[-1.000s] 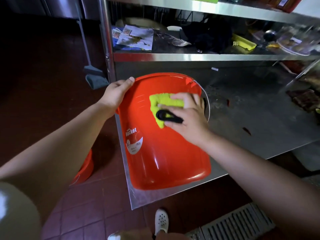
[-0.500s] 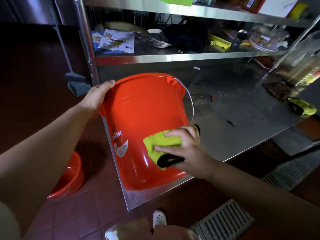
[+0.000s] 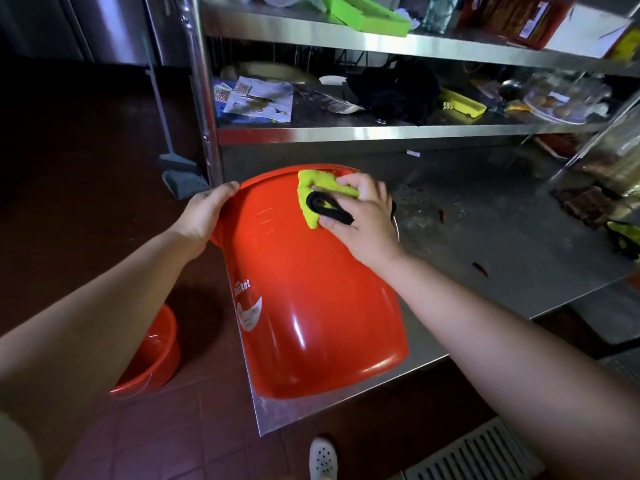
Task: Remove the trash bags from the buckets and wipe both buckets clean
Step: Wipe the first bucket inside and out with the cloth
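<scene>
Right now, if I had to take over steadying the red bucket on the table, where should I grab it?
Probably the rolled rim at the far left of the bucket, coming in from the left, where the left hand grips it. The bucket lies tilted on the steel table; its glossy wall offers no edge to hold.

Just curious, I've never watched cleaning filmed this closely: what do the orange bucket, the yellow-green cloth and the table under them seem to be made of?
The orange bucket looks like glossy moulded plastic: smooth, with sharp light streaks. The yellow-green cloth seems a soft, fuzzy fabric, perhaps microfibre, with a black loop. The table looks like brushed stainless steel: grey, dully reflective, with a thin bright edge.
</scene>
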Motion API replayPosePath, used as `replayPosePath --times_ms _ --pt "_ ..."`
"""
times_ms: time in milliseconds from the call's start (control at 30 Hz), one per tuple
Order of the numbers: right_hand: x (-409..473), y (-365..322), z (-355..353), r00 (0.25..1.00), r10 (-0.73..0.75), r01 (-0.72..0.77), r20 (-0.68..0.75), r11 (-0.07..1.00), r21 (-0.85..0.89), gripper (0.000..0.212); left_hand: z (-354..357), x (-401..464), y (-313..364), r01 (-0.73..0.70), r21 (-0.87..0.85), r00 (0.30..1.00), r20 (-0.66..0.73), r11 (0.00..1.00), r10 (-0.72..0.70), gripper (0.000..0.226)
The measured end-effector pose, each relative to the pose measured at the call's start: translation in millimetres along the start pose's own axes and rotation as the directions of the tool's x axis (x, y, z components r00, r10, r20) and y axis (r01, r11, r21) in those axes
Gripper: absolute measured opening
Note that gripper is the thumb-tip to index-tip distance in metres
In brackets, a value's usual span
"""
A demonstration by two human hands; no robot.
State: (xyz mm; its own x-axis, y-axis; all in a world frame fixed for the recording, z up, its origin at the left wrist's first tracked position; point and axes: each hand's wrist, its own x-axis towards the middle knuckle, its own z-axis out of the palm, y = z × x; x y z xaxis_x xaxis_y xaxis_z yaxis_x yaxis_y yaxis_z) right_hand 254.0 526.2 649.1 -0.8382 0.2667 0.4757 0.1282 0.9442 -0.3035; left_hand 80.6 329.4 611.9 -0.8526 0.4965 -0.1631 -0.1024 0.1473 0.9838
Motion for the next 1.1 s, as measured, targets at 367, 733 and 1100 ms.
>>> replayPosePath --times_ms 367,733,1100 --pt "-125.6 -23.9 -12.9 0.959 -0.266 0.266 0.097 0.964 0.015 0.037 76.1 -10.3 72.4 -0.522 0.711 0.824 0.279 0.471 0.493 0.038" --pt "-133.8 -23.2 -8.9 0.86 -0.494 0.496 0.131 0.868 0.018 0.036 36.7 -10.1 62.9 -0.265 0.64 0.961 0.117 0.722 0.249 0.052" --pt "6.0 -10.6 -17.7 0.921 -0.389 0.384 0.011 0.906 -0.175 0.042 22.0 -18.1 54.8 -0.273 0.457 0.957 0.223 0.846 0.188 0.055"
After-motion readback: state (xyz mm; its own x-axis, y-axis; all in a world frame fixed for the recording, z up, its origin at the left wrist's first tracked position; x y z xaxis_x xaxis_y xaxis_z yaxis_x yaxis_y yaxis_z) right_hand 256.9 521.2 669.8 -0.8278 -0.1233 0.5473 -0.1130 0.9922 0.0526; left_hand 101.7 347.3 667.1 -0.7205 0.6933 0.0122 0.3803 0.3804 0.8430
